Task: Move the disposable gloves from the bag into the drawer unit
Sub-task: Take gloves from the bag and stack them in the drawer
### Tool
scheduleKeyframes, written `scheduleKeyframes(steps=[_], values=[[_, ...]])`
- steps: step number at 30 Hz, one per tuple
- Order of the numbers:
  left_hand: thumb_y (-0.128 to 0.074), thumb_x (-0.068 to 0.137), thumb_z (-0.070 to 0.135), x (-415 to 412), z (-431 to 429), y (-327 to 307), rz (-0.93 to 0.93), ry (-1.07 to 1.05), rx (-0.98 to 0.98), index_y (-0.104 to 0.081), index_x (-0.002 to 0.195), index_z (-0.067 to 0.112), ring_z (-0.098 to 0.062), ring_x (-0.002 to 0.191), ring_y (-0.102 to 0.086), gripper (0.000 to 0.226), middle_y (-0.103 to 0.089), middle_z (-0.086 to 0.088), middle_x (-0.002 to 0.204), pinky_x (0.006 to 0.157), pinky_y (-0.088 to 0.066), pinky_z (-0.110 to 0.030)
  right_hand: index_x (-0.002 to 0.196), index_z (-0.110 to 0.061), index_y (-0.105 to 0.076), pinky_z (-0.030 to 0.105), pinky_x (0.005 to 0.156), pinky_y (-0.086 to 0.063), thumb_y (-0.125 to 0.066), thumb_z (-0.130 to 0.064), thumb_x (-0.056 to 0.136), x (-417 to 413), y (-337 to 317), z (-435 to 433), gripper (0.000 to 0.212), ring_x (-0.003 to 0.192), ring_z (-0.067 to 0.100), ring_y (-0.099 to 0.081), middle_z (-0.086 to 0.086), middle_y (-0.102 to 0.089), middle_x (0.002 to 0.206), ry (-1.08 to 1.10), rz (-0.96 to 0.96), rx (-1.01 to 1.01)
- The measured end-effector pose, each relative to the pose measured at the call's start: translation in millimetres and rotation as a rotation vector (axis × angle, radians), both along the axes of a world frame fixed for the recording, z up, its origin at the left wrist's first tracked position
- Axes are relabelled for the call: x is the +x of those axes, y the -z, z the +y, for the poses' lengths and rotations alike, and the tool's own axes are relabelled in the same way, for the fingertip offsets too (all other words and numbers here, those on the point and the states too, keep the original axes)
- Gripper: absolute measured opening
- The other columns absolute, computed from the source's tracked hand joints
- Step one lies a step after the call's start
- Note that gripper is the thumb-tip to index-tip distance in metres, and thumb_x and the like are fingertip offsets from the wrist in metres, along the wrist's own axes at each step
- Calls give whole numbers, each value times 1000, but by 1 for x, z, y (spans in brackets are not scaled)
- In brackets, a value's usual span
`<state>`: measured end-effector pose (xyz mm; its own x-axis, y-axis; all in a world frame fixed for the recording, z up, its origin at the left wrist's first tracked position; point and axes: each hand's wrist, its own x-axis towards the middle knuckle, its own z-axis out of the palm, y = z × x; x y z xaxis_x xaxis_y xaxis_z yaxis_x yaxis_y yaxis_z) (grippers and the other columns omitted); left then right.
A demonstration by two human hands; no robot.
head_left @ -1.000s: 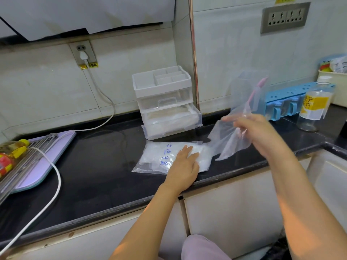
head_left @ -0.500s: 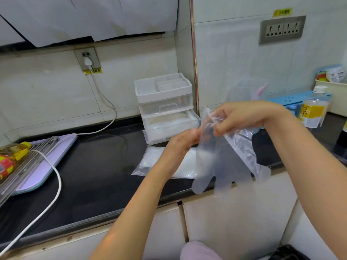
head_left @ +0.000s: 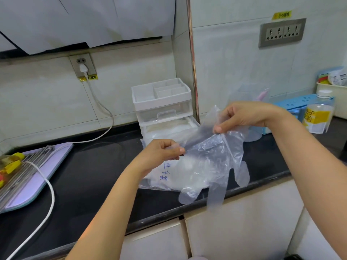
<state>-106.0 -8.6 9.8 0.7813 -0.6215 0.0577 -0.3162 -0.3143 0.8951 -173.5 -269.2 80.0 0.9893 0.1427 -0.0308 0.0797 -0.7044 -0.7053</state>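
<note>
The left hand (head_left: 161, 153) and the right hand (head_left: 248, 117) each pinch one thin clear glove (head_left: 211, 163), which hangs below them over the bag (head_left: 159, 178). Pull too hard and it may tear or slip. The drawer unit (head_left: 163, 103) sits just behind the hands, bottom drawer open, with nothing in between. A bottle (head_left: 317, 117) stands past the right hand.

This is a kitchen, most likely in a home. A black worktop (head_left: 90, 175) runs along a cream tiled wall (head_left: 47, 102), with pale cabinet doors (head_left: 244, 222) beneath. A lilac chopping board (head_left: 54, 158) lies at the left beside an oil bottle (head_left: 9, 162). A blue seasoning rack (head_left: 294, 103) and a yellow-labelled jar (head_left: 317, 117) stand at the right, below a wall socket (head_left: 281, 31).
</note>
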Motion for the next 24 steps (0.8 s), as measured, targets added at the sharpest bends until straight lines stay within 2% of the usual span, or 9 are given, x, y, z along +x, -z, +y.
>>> scheduleKeyframes(steps=[2, 4, 6, 9, 12, 14, 19, 22, 24], values=[[-69, 87, 23, 14, -1, -3, -18, -42, 10, -71, 91, 8, -10, 88, -68, 16, -73, 1, 89, 88, -51, -20, 83, -9, -76, 27, 90, -47, -78, -39, 64, 13, 2, -3, 35, 87, 22, -66, 12, -73, 91, 45, 2, -34], [-68, 88, 19, 30, -2, -7, -46, -124, -12, -71, 91, 9, -9, 85, -68, 12, -73, -1, 90, 80, -52, -17, 86, -12, -77, 30, 99, -45, -81, -33, 67, 29, 4, -5, 28, 99, 19, -66, 6, -74, 94, 81, 4, -98], [-68, 88, 19, 46, -3, -15, -118, -223, -16, -71, 88, 13, -12, 84, -67, 7, -72, 0, 87, 79, -53, -21, 84, -17, -78, 29, 96, -46, -82, -28, 71, 51, 3, -4, 18, 99, 16, -65, 0, -75, 92, 124, -27, -174], [-69, 87, 19, 69, -3, -31, -194, -335, -39, -68, 83, 15, -19, 86, -66, 5, -72, -2, 86, 85, -52, -32, 79, -23, -78, 22, 73, -44, -82, -28, 72, 76, -4, 1, 10, 78, 12, -58, -2, -73, 86, 175, -69, -187], [-69, 86, 18, 88, 3, -52, -226, -392, -47, -68, 87, 6, -16, 81, -64, 13, -70, -1, 82, 83, -51, -31, 72, -18, -76, 20, 59, -38, -82, -26, 73, 93, -19, 2, 9, 54, 11, -43, -8, -61, 55, 220, -110, -137], [-69, 86, 19, 98, 7, -61, -259, -410, -28, -69, 89, 4, -17, 82, -65, 15, -71, -4, 83, 84, -51, -33, 73, -14, -74, 18, 57, -42, -80, -21, 75, 105, -26, 4, 9, 48, 7, -49, -4, -62, 53, 236, -135, -96], [-66, 88, 17, 118, 4, -87, -387, -546, 13, -69, 90, 7, -16, 83, -60, 11, -68, -2, 85, 72, -46, -24, 91, 0, -70, 19, 68, -58, -71, 0, 82, 140, -31, 26, 9, 70, 14, -70, 14, -72, 89, 231, -261, 221], [-65, 89, 18, 115, 8, -107, -521, -656, -155, -68, 91, 11, -10, 93, -60, 9, -66, 4, 89, 73, -42, -14, 99, -6, -72, 6, 64, -50, -74, -8, 81, 148, -40, 37, 19, 77, 2, -67, 1, -71, 92, 191, -449, 214], [-64, 90, 21, 98, 18, -115, -673, -648, -260, -67, 90, 15, -3, 92, -61, 7, -65, 13, 86, 71, -42, -4, 97, -9, -74, 6, 72, -48, -75, -14, 80, 141, -43, 38, 18, 82, -2, -67, -7, -72, 92, 140, -550, 264]])
